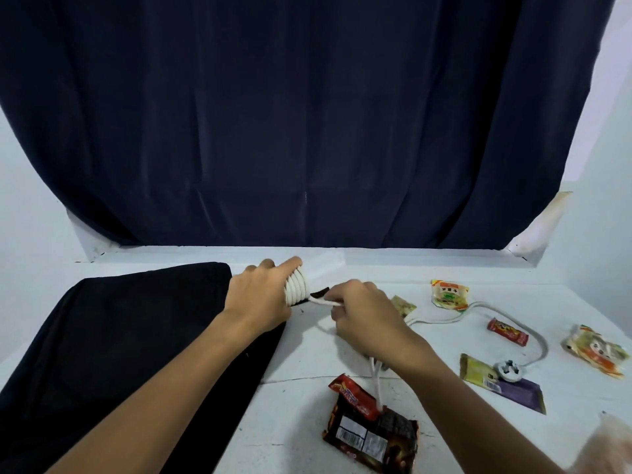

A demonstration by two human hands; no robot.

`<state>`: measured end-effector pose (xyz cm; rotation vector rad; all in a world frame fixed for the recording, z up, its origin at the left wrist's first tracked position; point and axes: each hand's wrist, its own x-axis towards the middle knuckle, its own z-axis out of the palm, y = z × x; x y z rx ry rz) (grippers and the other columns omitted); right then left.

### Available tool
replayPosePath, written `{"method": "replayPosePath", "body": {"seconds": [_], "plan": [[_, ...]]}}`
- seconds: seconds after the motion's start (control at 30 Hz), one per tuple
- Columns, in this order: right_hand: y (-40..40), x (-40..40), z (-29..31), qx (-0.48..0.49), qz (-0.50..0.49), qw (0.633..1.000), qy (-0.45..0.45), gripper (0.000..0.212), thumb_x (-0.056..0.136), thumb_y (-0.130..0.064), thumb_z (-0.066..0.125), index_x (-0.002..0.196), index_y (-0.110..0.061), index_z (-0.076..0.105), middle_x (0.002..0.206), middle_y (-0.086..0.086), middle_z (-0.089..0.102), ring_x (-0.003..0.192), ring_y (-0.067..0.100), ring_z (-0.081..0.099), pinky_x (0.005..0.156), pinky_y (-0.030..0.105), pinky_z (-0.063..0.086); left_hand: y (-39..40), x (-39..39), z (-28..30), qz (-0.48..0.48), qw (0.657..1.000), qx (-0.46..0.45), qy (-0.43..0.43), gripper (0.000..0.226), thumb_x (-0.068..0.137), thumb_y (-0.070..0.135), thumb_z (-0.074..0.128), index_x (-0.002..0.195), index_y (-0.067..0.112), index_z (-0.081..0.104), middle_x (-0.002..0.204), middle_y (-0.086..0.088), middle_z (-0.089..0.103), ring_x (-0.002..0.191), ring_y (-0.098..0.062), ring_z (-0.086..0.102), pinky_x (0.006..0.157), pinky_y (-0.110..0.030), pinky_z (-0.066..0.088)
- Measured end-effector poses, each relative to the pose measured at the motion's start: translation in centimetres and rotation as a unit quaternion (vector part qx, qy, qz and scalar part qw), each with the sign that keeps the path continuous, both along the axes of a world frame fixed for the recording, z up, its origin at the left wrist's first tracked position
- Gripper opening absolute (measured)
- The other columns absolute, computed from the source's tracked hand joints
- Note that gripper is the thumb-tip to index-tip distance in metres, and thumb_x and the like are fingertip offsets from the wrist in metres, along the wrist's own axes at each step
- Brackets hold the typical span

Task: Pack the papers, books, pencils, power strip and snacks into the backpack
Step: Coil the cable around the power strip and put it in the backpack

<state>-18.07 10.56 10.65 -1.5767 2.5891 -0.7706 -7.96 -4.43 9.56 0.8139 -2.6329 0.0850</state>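
A black backpack (130,336) lies flat on the left of the white table (307,398). My left hand (260,299) grips the power strip, whose body is hidden under several turns of white cord (297,285). My right hand (362,323) pinches the loose cord beside it. The cord trails right across the table to its plug (509,370), which rests on a purple and yellow snack packet (502,383). A dark red snack bag (371,429) lies near me.
More snacks are scattered on the right: a yellow packet (449,294), a small red bar (508,331), an orange and white packet (596,350), a small packet (403,306) behind my right hand. A dark curtain (307,114) hangs behind the table.
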Motion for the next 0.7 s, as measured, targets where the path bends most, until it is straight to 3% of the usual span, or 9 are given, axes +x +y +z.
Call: {"method": "replayPosePath", "body": {"seconds": [0.07,0.2,0.27,0.33,0.43,0.53,0.63,0.7], "plan": [[0.2,-0.1,1.0,-0.032,0.025,0.998,0.057,0.024,0.090,-0.011,0.055,0.105,-0.021,0.072,0.103,-0.001,0.071,0.099,0.022,0.059,0.082,0.031,0.045,0.1,0.3,0.6,-0.037,0.995,0.016,-0.087,0.072,0.071,0.024,0.067,0.135,0.044,0.040,0.109,0.003,0.060,0.099,-0.024,0.059,0.070,-0.030,0.040],[-0.2,-1.9,2.4,-0.118,0.092,0.987,0.058,0.007,0.085,-0.020,0.068,0.079,-0.021,0.069,0.080,-0.010,0.065,0.074,0.009,0.055,0.073,0.032,0.048,0.1,1.3,1.2,-0.125,0.960,0.146,-0.202,0.083,0.065,0.028,0.076,0.135,0.052,0.040,0.114,0.010,0.057,0.100,-0.016,0.054,0.080,-0.031,0.048],[-0.8,-3.3,2.4,-0.161,0.106,0.981,0.022,0.009,0.084,-0.017,0.071,0.076,-0.017,0.068,0.075,-0.008,0.063,0.065,0.005,0.052,0.068,0.025,0.047,0.8,1.8,1.0,-0.210,0.924,0.271,-0.172,0.079,0.064,0.023,0.082,0.130,0.047,0.047,0.111,0.017,0.055,0.102,-0.009,0.053,0.086,-0.027,0.051],[-1.1,-4.1,2.7,-0.199,0.116,0.970,-0.083,0.011,0.082,-0.015,0.075,0.074,-0.011,0.068,0.071,0.002,0.065,0.057,0.003,0.051,0.059,0.016,0.044,1.8,2.2,1.1,-0.284,0.868,0.393,-0.110,0.070,0.064,0.005,0.084,0.123,0.031,0.057,0.106,0.017,0.058,0.102,-0.004,0.055,0.082,-0.020,0.050],[-0.8,-4.6,3.3,-0.197,0.112,0.948,-0.222,0.021,0.081,-0.020,0.076,0.074,-0.001,0.068,0.062,0.009,0.061,0.048,0.003,0.050,0.047,0.014,0.039,2.1,2.6,1.4,-0.348,0.815,0.463,-0.041,0.068,0.064,-0.011,0.081,0.123,0.014,0.060,0.112,0.001,0.063,0.105,-0.012,0.060,0.081,-0.024,0.050],[-0.7,-4.7,3.0,-0.168,0.148,0.906,-0.360,0.034,0.085,-0.025,0.071,0.074,0.005,0.062,0.058,0.004,0.057,0.046,0.006,0.049,0.048,0.017,0.040,2.0,2.7,1.5,-0.386,0.759,0.524,0.016,0.065,0.065,-0.011,0.077,0.125,-0.001,0.055,0.112,-0.019,0.062,0.099,-0.024,0.063,0.081,-0.033,0.052],[-1.1,-4.0,1.9,-0.220,0.169,0.846,-0.456,0.026,0.085,-0.019,0.067,0.068,-0.005,0.054,0.056,0.001,0.047,0.050,0.008,0.042,0.050,0.020,0.034,2.3,2.5,1.2,-0.381,0.665,0.636,0.092,0.070,0.064,-0.002,0.071,0.129,-0.006,0.045,0.103,-0.024,0.059,0.086,-0.032,0.064,0.073,-0.039,0.054],[-1.5,-3.5,1.7,-0.257,0.140,0.816,-0.499,0.038,0.091,-0.005,0.045,0.056,-0.018,0.051,0.052,-0.002,0.043,0.046,0.006,0.035,0.045,0.017,0.030,2.1,2.3,0.7,-0.351,0.610,0.694,0.148,0.076,0.062,0.001,0.069,0.132,0.003,0.041,0.103,-0.028,0.061,0.080,-0.039,0.064,0.071,-0.041,0.052]]}}
